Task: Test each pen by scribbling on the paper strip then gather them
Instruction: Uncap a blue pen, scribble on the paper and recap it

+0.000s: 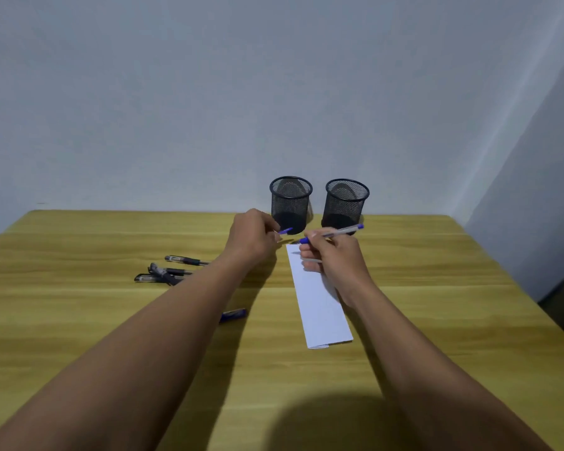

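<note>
The job looks barely begun. The right hand (332,260) grips a clear blue pen (334,233) in a writing hold. Its tip is at the far end of the paper strip (321,307), which lies lengthwise on the desk (437,288) just right of centre. The left hand (251,237) hovers just to the left, pinching what I take to be the pen's blue cap (285,230) between thumb and fingertips.

There may be a faint mark on the strip by the right hand's fingers, though it could as easily be shadow. The rest of the paper is blank. Three black pens (173,271) lie in a loose bunch on the left, and a second blue pen (234,314) peeks out from under the left forearm, so four seem untested. The left mesh cup (290,203) and the right mesh cup (345,205) at the far edge hold nothing, so no pen is gathered yet. No brand or lettering is readable on anything.
</note>
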A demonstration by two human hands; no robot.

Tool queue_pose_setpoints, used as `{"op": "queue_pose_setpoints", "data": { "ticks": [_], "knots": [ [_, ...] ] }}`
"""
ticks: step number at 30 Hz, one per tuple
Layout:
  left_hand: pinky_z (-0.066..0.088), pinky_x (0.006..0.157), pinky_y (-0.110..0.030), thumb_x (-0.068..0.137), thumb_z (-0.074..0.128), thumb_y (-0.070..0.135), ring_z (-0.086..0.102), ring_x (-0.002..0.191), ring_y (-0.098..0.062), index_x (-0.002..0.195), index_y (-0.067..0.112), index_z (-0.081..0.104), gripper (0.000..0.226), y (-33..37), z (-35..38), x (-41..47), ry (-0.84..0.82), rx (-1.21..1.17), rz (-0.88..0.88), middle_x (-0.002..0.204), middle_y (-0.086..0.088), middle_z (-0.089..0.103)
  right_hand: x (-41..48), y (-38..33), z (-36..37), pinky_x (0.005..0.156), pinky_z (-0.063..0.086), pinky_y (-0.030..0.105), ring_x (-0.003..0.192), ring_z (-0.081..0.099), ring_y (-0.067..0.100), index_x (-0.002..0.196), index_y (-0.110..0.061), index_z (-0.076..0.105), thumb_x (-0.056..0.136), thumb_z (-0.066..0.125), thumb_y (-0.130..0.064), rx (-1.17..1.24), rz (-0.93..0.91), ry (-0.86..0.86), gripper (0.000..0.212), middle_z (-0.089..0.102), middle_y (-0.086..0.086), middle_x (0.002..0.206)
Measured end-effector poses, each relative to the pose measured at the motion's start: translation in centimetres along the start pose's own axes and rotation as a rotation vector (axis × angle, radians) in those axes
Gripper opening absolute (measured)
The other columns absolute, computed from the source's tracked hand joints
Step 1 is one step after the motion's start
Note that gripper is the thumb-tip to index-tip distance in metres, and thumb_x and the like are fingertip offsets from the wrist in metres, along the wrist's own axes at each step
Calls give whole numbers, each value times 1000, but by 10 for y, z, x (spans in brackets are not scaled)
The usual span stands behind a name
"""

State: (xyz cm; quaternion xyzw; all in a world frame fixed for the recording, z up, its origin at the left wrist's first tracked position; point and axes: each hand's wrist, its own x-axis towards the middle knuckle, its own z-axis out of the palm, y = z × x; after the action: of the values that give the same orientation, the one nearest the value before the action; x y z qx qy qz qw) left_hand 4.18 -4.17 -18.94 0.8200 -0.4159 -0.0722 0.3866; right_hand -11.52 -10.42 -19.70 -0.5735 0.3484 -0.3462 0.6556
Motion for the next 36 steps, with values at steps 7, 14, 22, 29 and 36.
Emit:
{"op": "queue_pose_setpoints", "data": {
  "ticks": [7,14,22,29,36],
  "knots": [
    [53,77,-32,87,72,13,66,87,-21,87,21,78,10,0,33,12,-47,131,68,88,0,75,5,17,-20,74,59,28,76,66,15,98,-9,69,102,59,-15,-97,-79,5,12,70,12,83],
    [51,81,-37,91,62,34,62,101,-27,113,28,74,25,8,26,-21,-38,258,167,108,-4,75,6,20,-29,74,57,33,75,65,15,94,-13,68,103,59,-17,-136,-120,21,14,70,6,78],
    [43,100,-44,86,56,65,52,127,-22,132,36,62,54,8,16,-53,-252,490,201,140,6,59,14,19,-23,66,57,36,70,64,19,89,-10,72,97,63,-15,-201,-84,59,13,69,9,74],
    [50,97,-40,89,53,66,54,127,-22,142,28,53,65,15,13,-52,-299,541,210,144,6,55,37,12,-20,60,57,40,63,64,25,88,-7,67,91,66,-10,-371,-139,10,5,68,14,71],
    [49,98,-40,90,50,67,51,130,-22,140,30,56,63,18,10,-50,-327,598,218,148,6,51,49,19,-20,51,50,30,58,61,20,87,-5,64,92,67,-11,-376,-139,-14,8,66,11,68]
  ]
}}
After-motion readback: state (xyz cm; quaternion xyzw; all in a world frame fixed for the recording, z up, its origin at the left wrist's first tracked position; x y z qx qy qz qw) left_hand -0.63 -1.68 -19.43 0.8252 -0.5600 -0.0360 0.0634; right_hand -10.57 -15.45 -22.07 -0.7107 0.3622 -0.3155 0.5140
